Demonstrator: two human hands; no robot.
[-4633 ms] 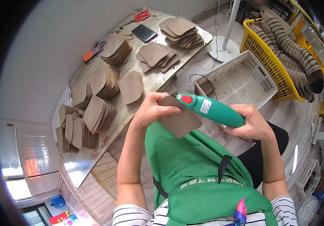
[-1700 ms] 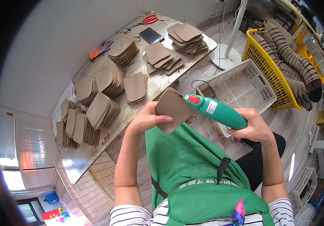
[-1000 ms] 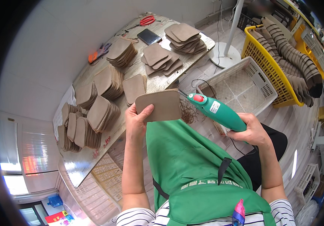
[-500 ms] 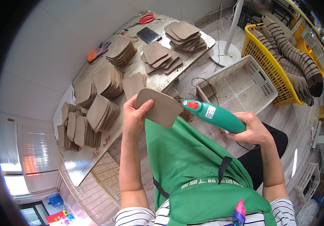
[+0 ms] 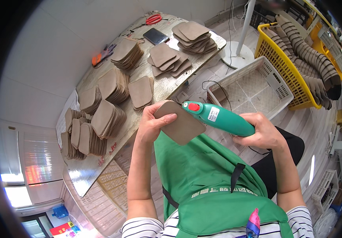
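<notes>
My left hand [image 5: 152, 124] pinches a flat brown piece with rounded corners [image 5: 182, 129], thumb on its upper face. The piece is tilted above my lap. My right hand [image 5: 261, 133] is wrapped around a green corded power tool [image 5: 228, 120] with a red button on top. Its narrow front end is at the far edge of the brown piece; whether it touches cannot be made out. Nearest to my left hand on the table is a stack of similar brown pieces [image 5: 141, 91].
The table [image 5: 159, 85] at the left bears several more brown stacks [image 5: 113, 84], a dark phone [image 5: 156, 36], red-handled scissors [image 5: 153, 19] and a glove [image 5: 104, 55]. On the floor are a white crate [image 5: 272, 79], a yellow basket [image 5: 276, 51] with stacked brown pieces, and a white stand base [image 5: 237, 55].
The brown piece has shifted right and nearer to me and turned in my left hand. My right hand has brought the tool slightly left, its front end now at the piece's far edge.
</notes>
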